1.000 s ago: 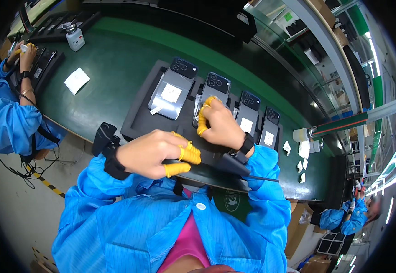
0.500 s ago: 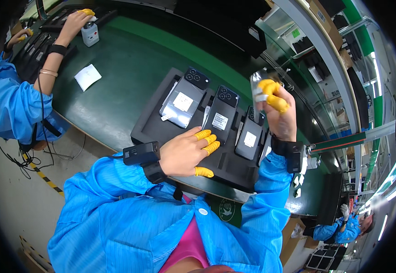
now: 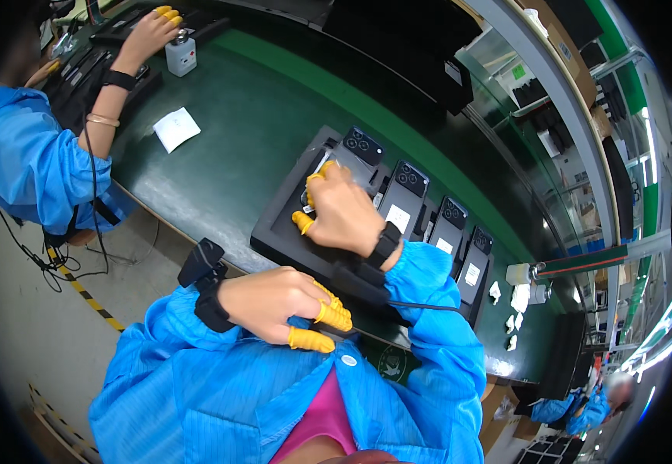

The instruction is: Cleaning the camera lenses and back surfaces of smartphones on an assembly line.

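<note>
Several dark smartphones lie in a row, camera ends away from me, in a black foam tray (image 3: 278, 224). My right hand (image 3: 343, 209), with yellow finger cots, is over the leftmost phone (image 3: 363, 145) and hides most of it. Its thumb and fingers are apart around the phone's near left corner, where a small white tab shows between them. Beside that hand lies the second phone (image 3: 409, 178), with a white label, then a third phone (image 3: 450, 220) and a fourth phone (image 3: 475, 259). My left hand (image 3: 285, 305) hangs at the table's front edge, loosely bent, thumb apart from the fingers, nothing visible in it.
A white cloth (image 3: 176, 129) lies on the green table (image 3: 227, 100) left of the tray. Beyond it stands a white bottle (image 3: 181, 54) by a co-worker's hand (image 3: 146, 39). More bottles (image 3: 520, 274) and crumpled white wipes (image 3: 520, 298) are at right. A black box (image 3: 398, 46) stands at the back.
My right hand has come from the raised right side, where it held clear film, down to the leftmost phone. My left hand has left the tray and drawn back toward my body.
</note>
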